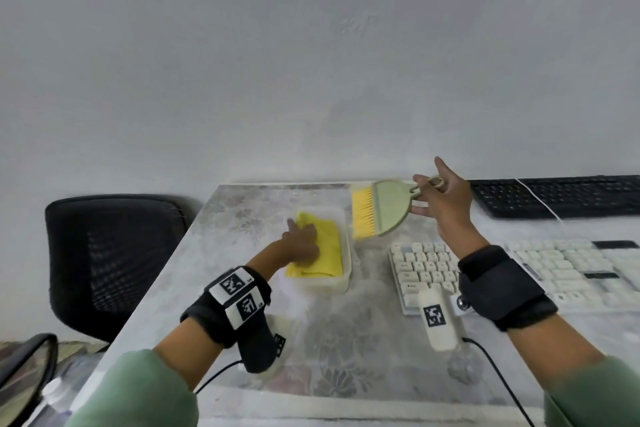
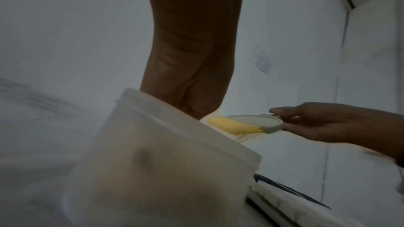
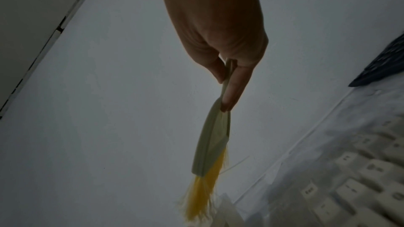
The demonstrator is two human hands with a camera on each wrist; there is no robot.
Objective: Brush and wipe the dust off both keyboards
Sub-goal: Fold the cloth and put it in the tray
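Yellow cloth [image 1: 323, 246] lies in a white tray [image 1: 341, 282] at centre frame, the left hand [image 1: 302, 243] gripping its folds. Right of it, the right hand [image 1: 445, 199] pinches a green brush [image 1: 388, 210] above the white keyboard [image 1: 519, 274]; a black keyboard [image 1: 561, 196] sits upper right.

No readable words, brand names or numbers appear anywhere. The only signs are black-and-white square code markers: two on the band [image 1: 239, 295] above the left hand [image 1: 302, 243], which lies on a yellow cloth, and one on a white block [image 1: 439, 317] below the right hand's [image 1: 445, 199] wrist. Key legends on the white keyboard [image 3: 349, 179], beside the held brush [image 3: 213, 144], are too blurred to read.
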